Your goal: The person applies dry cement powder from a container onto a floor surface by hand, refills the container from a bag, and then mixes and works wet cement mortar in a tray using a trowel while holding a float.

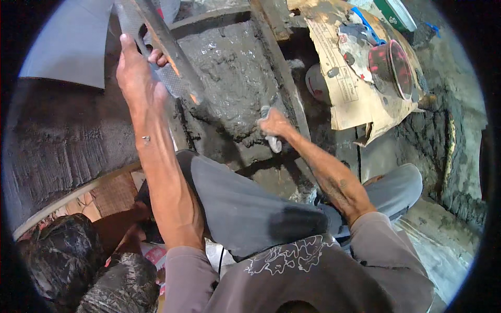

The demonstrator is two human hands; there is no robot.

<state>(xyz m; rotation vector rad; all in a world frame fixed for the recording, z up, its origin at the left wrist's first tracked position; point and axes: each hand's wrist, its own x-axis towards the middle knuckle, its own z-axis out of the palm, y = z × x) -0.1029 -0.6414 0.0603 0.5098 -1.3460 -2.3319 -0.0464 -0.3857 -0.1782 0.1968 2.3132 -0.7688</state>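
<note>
My left hand (140, 73) is closed round a long, narrow dark board (175, 55) with a grey textured strip along it, raised over the left edge of a mortar trough. Its thumb points up along the near side, and a fingertip shows on the far side. Wet grey mortar (229, 68) fills much of the wooden-edged trough (214, 20). At the trough's right side my right hand (275, 125) grips the pale handle of a trowel (273, 144). The trowel's blade is mostly hidden by the hand and the mortar.
Right of the trough, a stained cardboard sheet (344, 99) bears a mortar-smeared pinkish tub (390, 68) and a blue-handled tool (369, 25). A white and green bucket (395, 13) stands behind. Dark ridged mortar (57, 141) lies left; bundles in black plastic (61, 255) sit lower left.
</note>
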